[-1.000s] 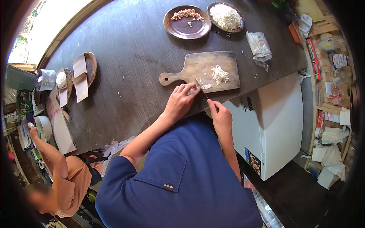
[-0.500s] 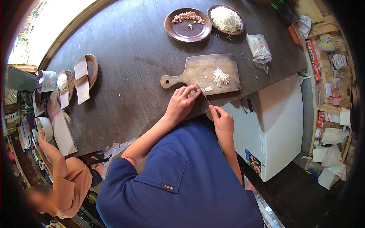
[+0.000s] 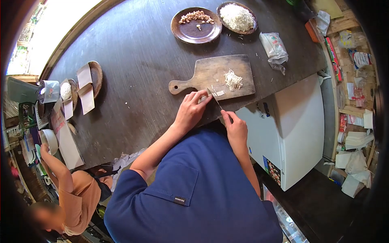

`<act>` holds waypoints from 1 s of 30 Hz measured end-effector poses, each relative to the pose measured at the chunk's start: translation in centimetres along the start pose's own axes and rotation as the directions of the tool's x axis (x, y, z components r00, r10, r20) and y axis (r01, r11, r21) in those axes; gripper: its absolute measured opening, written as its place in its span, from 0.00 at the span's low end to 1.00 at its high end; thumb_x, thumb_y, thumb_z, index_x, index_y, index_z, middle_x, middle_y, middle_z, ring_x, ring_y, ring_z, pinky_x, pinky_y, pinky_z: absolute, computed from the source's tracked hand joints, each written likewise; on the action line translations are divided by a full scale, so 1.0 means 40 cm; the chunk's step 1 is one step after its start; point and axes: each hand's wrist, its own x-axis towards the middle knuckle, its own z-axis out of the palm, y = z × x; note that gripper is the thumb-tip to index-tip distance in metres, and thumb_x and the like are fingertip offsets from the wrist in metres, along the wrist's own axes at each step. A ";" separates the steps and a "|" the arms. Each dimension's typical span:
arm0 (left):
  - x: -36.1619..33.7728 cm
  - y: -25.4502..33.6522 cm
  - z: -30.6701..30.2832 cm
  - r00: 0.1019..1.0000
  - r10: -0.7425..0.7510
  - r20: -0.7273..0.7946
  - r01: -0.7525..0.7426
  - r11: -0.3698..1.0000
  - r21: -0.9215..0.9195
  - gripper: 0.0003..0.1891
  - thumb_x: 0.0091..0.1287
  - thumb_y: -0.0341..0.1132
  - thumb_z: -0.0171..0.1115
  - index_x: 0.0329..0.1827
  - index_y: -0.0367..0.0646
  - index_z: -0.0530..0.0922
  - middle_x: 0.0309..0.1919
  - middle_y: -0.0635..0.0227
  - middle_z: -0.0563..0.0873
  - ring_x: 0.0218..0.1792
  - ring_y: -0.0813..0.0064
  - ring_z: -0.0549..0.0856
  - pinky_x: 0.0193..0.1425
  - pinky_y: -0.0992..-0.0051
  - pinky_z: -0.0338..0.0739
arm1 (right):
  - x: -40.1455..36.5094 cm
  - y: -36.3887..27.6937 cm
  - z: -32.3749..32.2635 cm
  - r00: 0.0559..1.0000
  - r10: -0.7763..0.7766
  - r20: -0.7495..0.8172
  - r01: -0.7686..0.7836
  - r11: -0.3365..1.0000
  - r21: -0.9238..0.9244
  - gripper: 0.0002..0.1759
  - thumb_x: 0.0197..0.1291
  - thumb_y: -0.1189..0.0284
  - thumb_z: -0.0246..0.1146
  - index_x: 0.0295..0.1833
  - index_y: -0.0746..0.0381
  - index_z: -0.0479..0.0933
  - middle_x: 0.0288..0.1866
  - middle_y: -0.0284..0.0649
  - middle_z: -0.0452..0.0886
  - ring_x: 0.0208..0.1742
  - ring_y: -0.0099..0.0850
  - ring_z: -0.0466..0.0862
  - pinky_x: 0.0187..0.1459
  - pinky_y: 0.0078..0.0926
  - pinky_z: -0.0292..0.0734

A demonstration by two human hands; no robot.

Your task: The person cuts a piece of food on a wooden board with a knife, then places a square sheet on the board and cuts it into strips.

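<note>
My right hand [image 3: 236,129] is closed around the handle of a small knife [image 3: 216,102], its blade slanting up over the near edge of the wooden cutting board [image 3: 206,71]. Beside the blade, the bent fingers of my left hand [image 3: 190,109] press on a pale white piece [image 3: 204,98], mostly covered by those fingers. Just past the knife lie a few white slices [image 3: 219,93]. Farther right on the board sits a small heap of thin white strips [image 3: 233,80].
Behind the board stand a brown plate [image 3: 196,37] with small pinkish pieces and another plate heaped with white shreds [image 3: 238,18]. A plastic packet [image 3: 274,48] lies at right. A white refrigerator [image 3: 289,133] adjoins the table. Another person [image 3: 77,194] is at lower left.
The view has shifted slightly, so the plates and board sit a little farther left. Both hands keep nearly the same place at the board, with the knife still by the left fingers.
</note>
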 end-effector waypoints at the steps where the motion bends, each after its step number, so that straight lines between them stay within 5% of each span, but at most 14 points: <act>1: 0.002 0.001 -0.002 1.000 -0.007 0.005 0.007 1.000 0.002 0.24 0.60 0.22 0.69 0.62 0.45 0.86 0.57 0.66 0.85 0.50 0.62 0.85 0.57 0.62 0.81 | 0.007 -0.008 0.006 1.000 -0.027 -0.015 0.027 1.000 -0.008 0.25 0.79 0.47 0.63 0.51 0.59 0.89 0.38 0.58 0.90 0.43 0.62 0.89 0.42 0.55 0.83; 30: -0.007 -0.017 0.008 1.000 0.002 0.010 -0.002 1.000 -0.015 0.21 0.62 0.23 0.69 0.60 0.44 0.86 0.57 0.66 0.84 0.51 0.65 0.85 0.57 0.64 0.81 | -0.011 -0.038 -0.002 0.998 -0.060 -0.035 0.059 0.998 -0.037 0.25 0.79 0.47 0.63 0.49 0.60 0.87 0.39 0.56 0.90 0.43 0.61 0.90 0.42 0.54 0.84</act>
